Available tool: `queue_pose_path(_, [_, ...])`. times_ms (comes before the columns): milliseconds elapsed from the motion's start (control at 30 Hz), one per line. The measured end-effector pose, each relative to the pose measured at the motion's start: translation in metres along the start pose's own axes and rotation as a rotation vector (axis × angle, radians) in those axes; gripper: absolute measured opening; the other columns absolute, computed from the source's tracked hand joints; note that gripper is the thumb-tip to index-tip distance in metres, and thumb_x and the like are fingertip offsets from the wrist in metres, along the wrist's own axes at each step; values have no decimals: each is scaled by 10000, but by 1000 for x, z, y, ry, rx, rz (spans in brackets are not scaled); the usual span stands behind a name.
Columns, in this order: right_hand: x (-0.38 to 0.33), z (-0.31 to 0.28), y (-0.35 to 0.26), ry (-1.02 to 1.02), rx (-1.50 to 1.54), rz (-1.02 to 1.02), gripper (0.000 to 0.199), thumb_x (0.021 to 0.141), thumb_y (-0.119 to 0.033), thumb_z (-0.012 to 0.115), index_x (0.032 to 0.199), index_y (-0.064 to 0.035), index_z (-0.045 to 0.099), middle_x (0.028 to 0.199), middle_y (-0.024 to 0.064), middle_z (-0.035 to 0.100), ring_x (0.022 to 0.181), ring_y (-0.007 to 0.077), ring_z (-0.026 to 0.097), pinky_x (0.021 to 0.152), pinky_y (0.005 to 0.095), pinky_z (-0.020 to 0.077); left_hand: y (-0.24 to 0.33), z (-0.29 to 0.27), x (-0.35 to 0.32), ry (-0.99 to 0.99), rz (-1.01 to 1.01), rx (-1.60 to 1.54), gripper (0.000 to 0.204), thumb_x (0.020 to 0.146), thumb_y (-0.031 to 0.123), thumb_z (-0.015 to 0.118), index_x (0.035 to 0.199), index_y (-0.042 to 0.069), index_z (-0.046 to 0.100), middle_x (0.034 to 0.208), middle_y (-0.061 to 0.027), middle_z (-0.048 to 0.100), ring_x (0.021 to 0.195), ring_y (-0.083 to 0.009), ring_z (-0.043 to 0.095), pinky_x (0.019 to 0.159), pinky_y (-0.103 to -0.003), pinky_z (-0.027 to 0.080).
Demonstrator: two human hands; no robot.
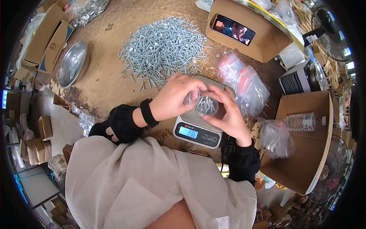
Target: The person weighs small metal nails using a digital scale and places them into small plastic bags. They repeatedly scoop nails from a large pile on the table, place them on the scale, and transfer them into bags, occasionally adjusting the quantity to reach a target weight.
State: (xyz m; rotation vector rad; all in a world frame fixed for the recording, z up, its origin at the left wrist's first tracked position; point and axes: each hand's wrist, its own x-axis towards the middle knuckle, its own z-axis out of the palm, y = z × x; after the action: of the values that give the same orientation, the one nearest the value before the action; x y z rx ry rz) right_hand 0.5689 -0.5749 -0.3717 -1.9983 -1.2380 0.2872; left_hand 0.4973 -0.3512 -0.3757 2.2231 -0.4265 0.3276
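Above a digital scale (198, 131) with a lit blue display, my right hand (230, 114) curves its fingers and thumb round a small clear round cup (207, 106) with several screws in it. My left hand (177, 97), with a black band at the wrist, is closed on a clear plastic bag (192, 98) with a reddish edge, right beside the cup. The fingers hide part of the bag and the scale's plate. Beyond my hands lies a large pile of silvery screws (164, 47). Flat zip bags (248, 86) with red strips are spread to the right.
A metal bowl (73, 65) stands at the left table edge, near cardboard boxes (55, 45). A phone (233, 29) playing a video leans inside an open carton (263, 47). At right, another carton (293, 168) has a plastic bottle (301, 121) and a bundled clear bag (277, 139).
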Motion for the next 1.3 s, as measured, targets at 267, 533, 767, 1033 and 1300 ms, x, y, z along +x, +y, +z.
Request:
queue_pose_path(267, [-17,5,-18,245,106,-79,1053,722,-300,736,1500,56,123,914,165,663,810,345,674,757,403,533,9,34,-5,-165,-88,-461,522,685,158,789,1150,53,576,988,-106,635,943,-307,607,829,-405,460])
queue_pose_path(533, [-16,2,-33,210,86,28,1041,732,-566,721,1461,52,309,739,99,659,656,284,681,624,380,538,16,38,-6,-303,-97,-655,486,677,197,819,1047,12,563,934,-97,593,845,-258,576,747,-368,455])
queue_pose_path(767, [-14,0,-34,165,288,108,1002,752,-589,697,1448,46,357,678,62,623,630,213,652,634,311,500,12,39,-11,-349,-139,-725,453,718,181,820,1048,20,555,919,-53,571,860,-162,543,763,-316,456])
queue_pose_path(1033, [-20,-2,-37,403,615,301,1020,773,-704,593,1407,69,391,785,18,603,770,108,575,733,227,414,15,32,-8,-303,-160,-925,256,825,88,754,960,43,542,913,0,559,868,-89,527,773,-259,445])
queue_pose_path(1300, [-9,-11,-19,204,-62,155,644,748,-230,755,1302,12,531,1059,162,658,1009,279,631,923,391,466,13,31,-11,-151,-107,-1029,244,834,-23,708,972,54,522,918,0,532,883,-85,518,773,-254,444])
